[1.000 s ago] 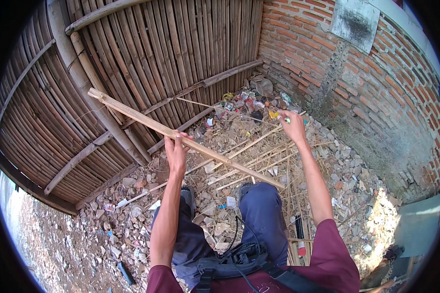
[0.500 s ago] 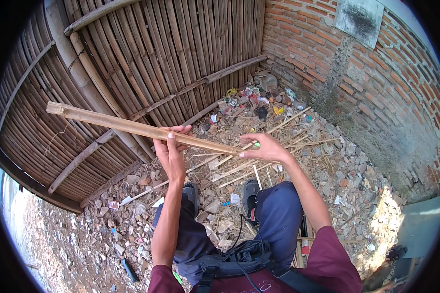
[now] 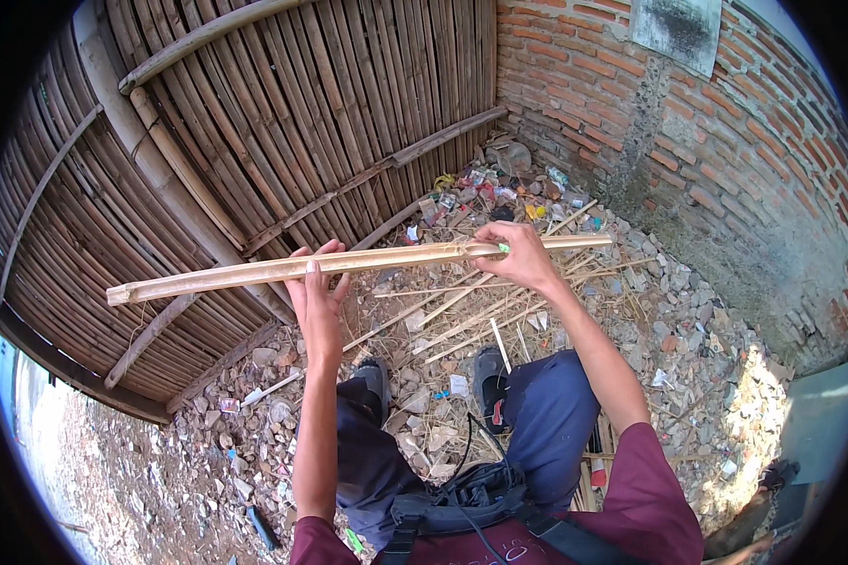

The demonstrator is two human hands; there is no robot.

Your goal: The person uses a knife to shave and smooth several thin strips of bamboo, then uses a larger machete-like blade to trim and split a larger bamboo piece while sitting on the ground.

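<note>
A long split bamboo strip lies nearly level across the view, its hollow side partly showing and its left end a little lower. My left hand supports it left of the middle, thumb on the near side and fingers behind. Farther right, my right hand grips the strip between thumb and fingers. A small bright green patch shows at the right-hand fingers; I cannot tell what it is. Beneath the strip, several thin bamboo slats lie crisscrossed on the rubble.
A bamboo-slat wall rises at the left and back, meeting a brick wall at the right. Litter is heaped in their corner. Stones and debris cover the ground. A dark-handled tool lies at lower left.
The bamboo strip has turned from a steep slant to nearly level, its left end dropping. My right hand has moved up and inward along it, leaving the right end sticking out beyond.
</note>
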